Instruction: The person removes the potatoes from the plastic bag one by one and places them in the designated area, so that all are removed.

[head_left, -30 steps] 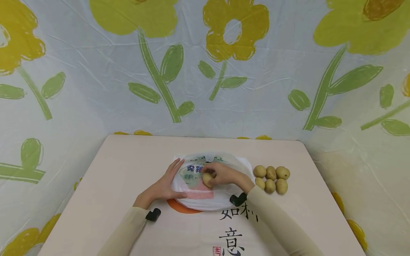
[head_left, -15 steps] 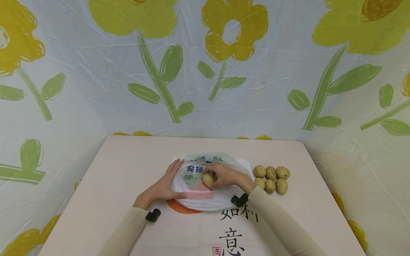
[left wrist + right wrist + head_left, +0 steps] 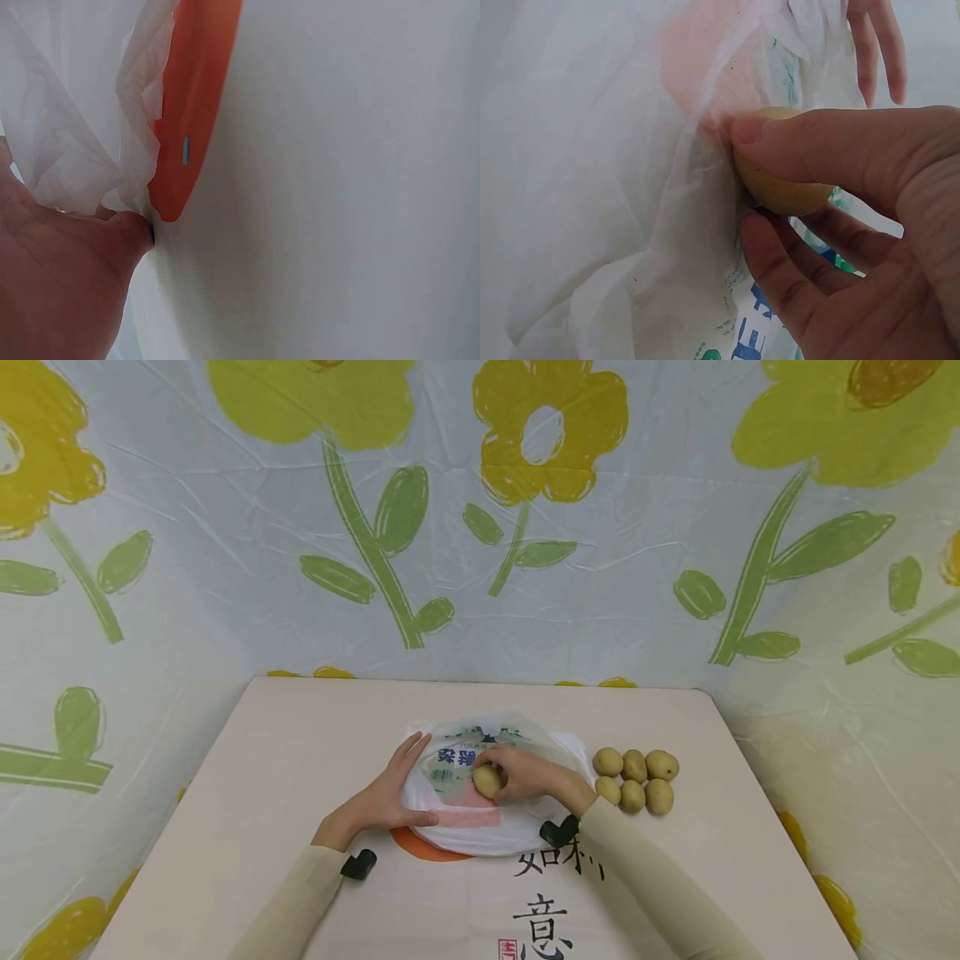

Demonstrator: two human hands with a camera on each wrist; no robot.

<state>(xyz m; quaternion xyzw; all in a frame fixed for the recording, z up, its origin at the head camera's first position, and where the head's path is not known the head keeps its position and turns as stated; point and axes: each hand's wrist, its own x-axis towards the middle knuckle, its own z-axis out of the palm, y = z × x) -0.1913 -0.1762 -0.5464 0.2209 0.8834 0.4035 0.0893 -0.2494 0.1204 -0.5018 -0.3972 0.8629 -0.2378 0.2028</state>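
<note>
A white translucent plastic bag (image 3: 517,837) with green and blue print and a pink patch lies on the table. My right hand (image 3: 523,772) pinches a yellow-brown potato (image 3: 487,782) over the bag's printed part. In the right wrist view, the thumb lies across the potato (image 3: 784,193) and the fingers come from its other side, among the bag's loose film (image 3: 592,187). At the bag's left edge, my left hand (image 3: 384,795) has its fingers spread and extended. The left wrist view shows the left hand (image 3: 60,270) with its thumb touching the crumpled film (image 3: 82,112).
Right of the bag, several potatoes (image 3: 660,797) lie in two short rows. An orange rounded patch (image 3: 427,845) shows below the bag. Black brush lettering (image 3: 542,927) marks the pale table (image 3: 330,718). A flower-printed sheet (image 3: 600,610) hangs around the table.
The right fingers have shifted slightly around the potato, and a little more of it shows. The left hand and the other potatoes have stayed in place.
</note>
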